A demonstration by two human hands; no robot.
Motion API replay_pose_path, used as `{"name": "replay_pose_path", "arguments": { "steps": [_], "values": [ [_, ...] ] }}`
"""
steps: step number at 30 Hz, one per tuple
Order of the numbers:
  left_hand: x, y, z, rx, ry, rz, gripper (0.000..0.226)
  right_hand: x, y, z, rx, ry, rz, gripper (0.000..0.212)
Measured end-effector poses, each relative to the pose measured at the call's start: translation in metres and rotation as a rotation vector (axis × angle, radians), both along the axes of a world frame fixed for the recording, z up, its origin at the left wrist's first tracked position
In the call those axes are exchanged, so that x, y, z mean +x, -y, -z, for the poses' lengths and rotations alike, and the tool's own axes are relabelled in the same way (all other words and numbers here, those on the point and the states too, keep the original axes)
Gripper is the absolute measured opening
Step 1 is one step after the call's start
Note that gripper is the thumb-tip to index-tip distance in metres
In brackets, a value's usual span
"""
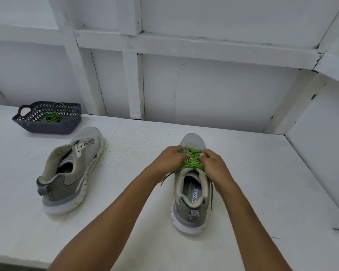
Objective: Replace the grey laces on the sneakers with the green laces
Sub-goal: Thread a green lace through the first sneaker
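Head view: the green lace [191,161] already crosses several rows of eyelets on the sneaker [193,139] that stands at centre-right of the white table [137,202], heel toward the person and toe pointing away, an orientation that puts the eyelet rows straight under both hands. The left hand [169,159] and the right hand [215,163] flank the tongue, each with its fingers curled in and pinching the lace at the crossings nearest the toe, probably to draw slack through and even out the rows. The two loose ends hang free, one off the left side of the collar and one down the right side toward the heel, so the upper eyelets or the tying seem still to be finished. Well apart to the left, the second sneaker [70,171] lies tipped on its side with no lace in its eyelets, likely waiting its turn. Beyond it at the far left, a dark perforated basket [47,127] holds a second green lace [51,117], kept within reach for that shoe. No grey laces show anywhere in the picture.
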State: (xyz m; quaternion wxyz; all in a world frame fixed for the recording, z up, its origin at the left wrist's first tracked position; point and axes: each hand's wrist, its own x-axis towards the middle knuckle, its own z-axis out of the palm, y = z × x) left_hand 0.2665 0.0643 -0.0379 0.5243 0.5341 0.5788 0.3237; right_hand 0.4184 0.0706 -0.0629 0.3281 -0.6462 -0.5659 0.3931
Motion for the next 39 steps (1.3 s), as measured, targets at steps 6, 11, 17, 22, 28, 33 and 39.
{"name": "replay_pose_path", "arguments": {
  "steps": [6, 11, 17, 22, 28, 33, 39],
  "values": [
    [0.015, -0.005, 0.011, -0.012, -0.130, 0.025, 0.025, 0.015, -0.002, -0.004, -0.062, 0.166, -0.054, 0.025],
    [-0.006, -0.003, 0.004, 0.002, -0.185, 0.034, 0.031, -0.019, 0.007, -0.043, 0.140, 0.570, -0.178, 0.021],
    [-0.079, -0.007, -0.033, 0.090, -0.243, -0.116, 0.044, -0.091, -0.003, -0.076, 0.185, 0.389, -0.250, 0.027],
    [-0.176, -0.006, -0.059, 0.117, -0.185, -0.271, 0.032, -0.171, -0.030, -0.083, 0.154, 0.134, -0.283, 0.028],
    [-0.304, -0.016, -0.069, 0.153, -0.215, -0.405, 0.024, -0.285, -0.057, -0.095, -0.031, -0.163, -0.364, 0.019],
    [-0.396, -0.038, -0.057, 0.149, -0.267, -0.440, 0.021, -0.364, -0.089, -0.093, -0.087, -0.227, -0.428, 0.022],
    [-0.462, -0.081, -0.044, 0.136, -0.409, -0.383, 0.015, -0.416, -0.123, -0.079, -0.122, -0.167, -0.419, 0.018]
  ]
}}
